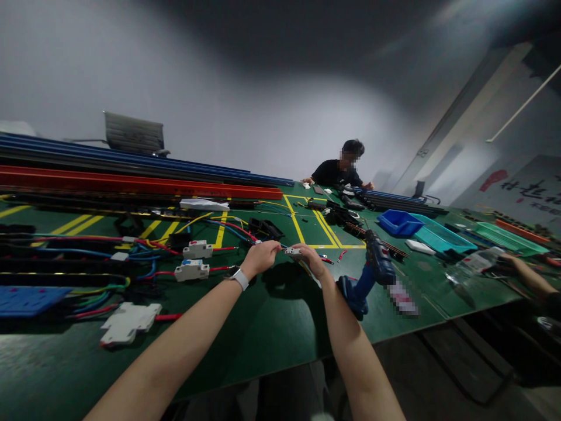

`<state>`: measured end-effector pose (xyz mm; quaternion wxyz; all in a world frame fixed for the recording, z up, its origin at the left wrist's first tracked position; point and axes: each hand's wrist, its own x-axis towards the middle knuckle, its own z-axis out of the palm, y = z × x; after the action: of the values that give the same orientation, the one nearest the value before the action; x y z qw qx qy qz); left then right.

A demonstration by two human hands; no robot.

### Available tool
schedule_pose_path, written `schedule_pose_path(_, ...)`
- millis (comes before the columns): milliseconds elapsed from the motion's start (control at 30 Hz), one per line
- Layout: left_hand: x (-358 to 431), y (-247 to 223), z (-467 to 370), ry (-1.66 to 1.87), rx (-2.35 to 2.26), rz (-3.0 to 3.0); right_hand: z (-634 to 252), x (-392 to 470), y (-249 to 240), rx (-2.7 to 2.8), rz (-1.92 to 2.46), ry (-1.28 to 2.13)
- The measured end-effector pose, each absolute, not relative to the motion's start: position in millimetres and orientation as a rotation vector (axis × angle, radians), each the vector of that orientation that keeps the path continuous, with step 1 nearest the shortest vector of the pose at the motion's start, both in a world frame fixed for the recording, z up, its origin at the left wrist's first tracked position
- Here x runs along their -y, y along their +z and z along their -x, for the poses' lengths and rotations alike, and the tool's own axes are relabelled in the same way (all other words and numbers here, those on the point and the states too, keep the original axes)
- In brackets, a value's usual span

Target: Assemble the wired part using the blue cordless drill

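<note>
Across the whole lower view runs a long dark green bench (272, 327) marked with yellow lines. Along its far left edge lie long red and blue plastic rails (144, 178), stacked side by side. At the far end a person in a black shirt (339, 171) sits with both hands on the bench. To the right stand a teal plastic tray (440, 238) and, just beside it, a smaller blue plastic bin (398, 222). Near the right forearm lies a blue and black cordless drill (370, 275), tipped on its side. At the right edge another person's bare forearm (526, 275) rests on the bench.

On the left half, loose red and blue wires (131, 248) trail between three white circuit breakers (193, 260), two near the middle and a larger one nearer the front edge.

The person's left hand (262, 256), with a white watch band (241, 279) at the wrist, and right hand (310, 257) meet above the bench's middle. Between them they hold a small white circuit breaker (293, 252), just above the bench surface. The fingers of both hands are closed on it, left from one side, right from the other. A thin red wire (326, 260) shows just beyond the right hand; whether it joins the small breaker cannot be told.
</note>
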<state>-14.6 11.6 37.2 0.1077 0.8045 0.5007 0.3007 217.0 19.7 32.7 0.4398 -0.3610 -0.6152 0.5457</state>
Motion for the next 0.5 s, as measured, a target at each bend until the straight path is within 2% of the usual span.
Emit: schedule_pose_path(500, -10.9, 41.5, 14.0, 0.842, -1.499, -2.382, -211.4, -18.3, 37.8, 1.592, 0.937, 1.243)
